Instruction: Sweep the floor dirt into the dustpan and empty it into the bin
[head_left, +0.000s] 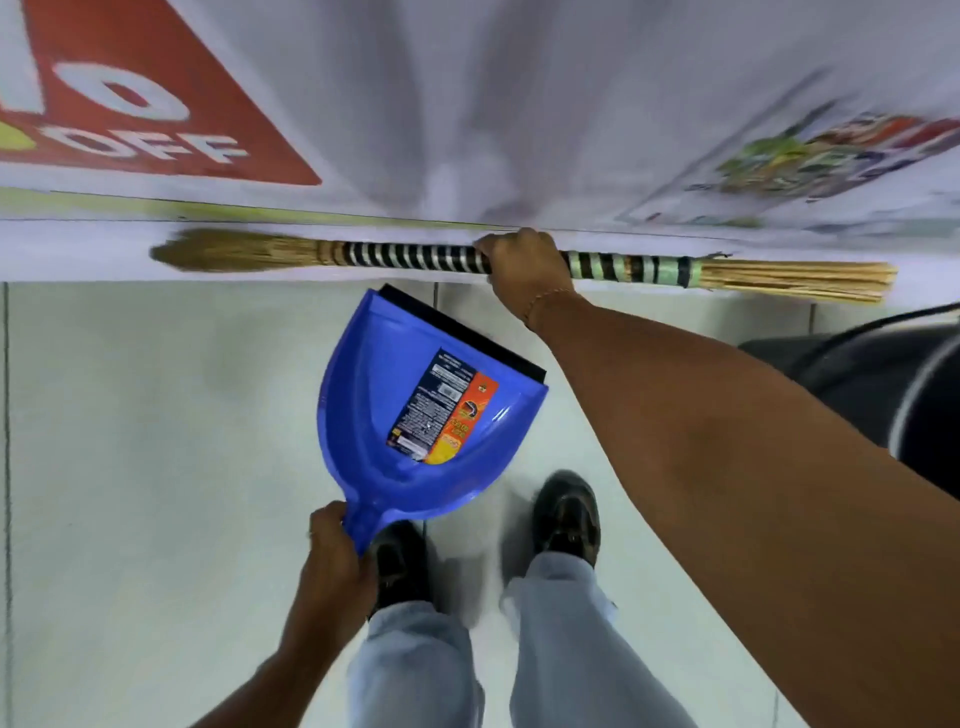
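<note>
Your right hand (524, 270) is clenched around the broom (405, 257), gripping it partway along the wrapped handle, where black-and-white banding gives way to green-and-black banding on the far side of your fist. The broom lies level across the frame at 12 o'clock from your feet, its soft brown bristle tip pointing to 9 o'clock and its stiff bundle of straw ends splaying out toward 3 o'clock. It sits close along the foot of a white wall (467, 104) (whether it touches the wall you cannot tell, the frame is blurred there). Your left hand (332, 561) is wrapped around the stub handle of the blue dustpan (374, 415), holding it above the pale floor (130, 415). The pan's black rubber lip points up toward 1 o'clock, just below the broom, and its printed label (441, 408) faces you. No dirt shows inside the pan. Your two dark shoes (566, 514) stand on the tiles at 6 o'clock, below the pan, with light trouser legs over them. A red sign (156, 104) reading "OFF" in white fills the wall at 10 o'clock; a colourful poster (831, 150) is at 2 o'clock, too smeared to read. A dark rounded object (883, 384) sits at 3 o'clock, behind your right forearm; what it is you cannot tell.
</note>
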